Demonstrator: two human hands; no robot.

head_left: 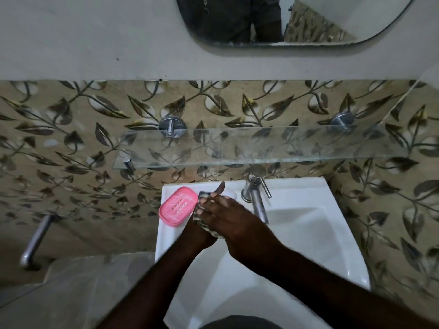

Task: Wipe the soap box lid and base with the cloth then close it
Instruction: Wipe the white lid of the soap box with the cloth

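The pink soap box base [177, 206] lies open side up on the back left corner of the white sink [308, 224], with a drain grid in its floor. Just right of it my two hands meet over the sink ledge around a dark patterned cloth [210, 230]. My right hand [234, 218] lies on top and presses the cloth. My left hand [198, 233] grips it from below, mostly hidden. A pale rounded object [231, 193] shows behind my fingers; I cannot tell whether it is the lid.
A chrome tap [256, 198] stands at the back middle of the sink, close to my right hand. A glass shelf [261, 148] juts out above it. A mirror [285, 20] hangs higher up. A metal pipe [35, 241] sticks out at the left wall.
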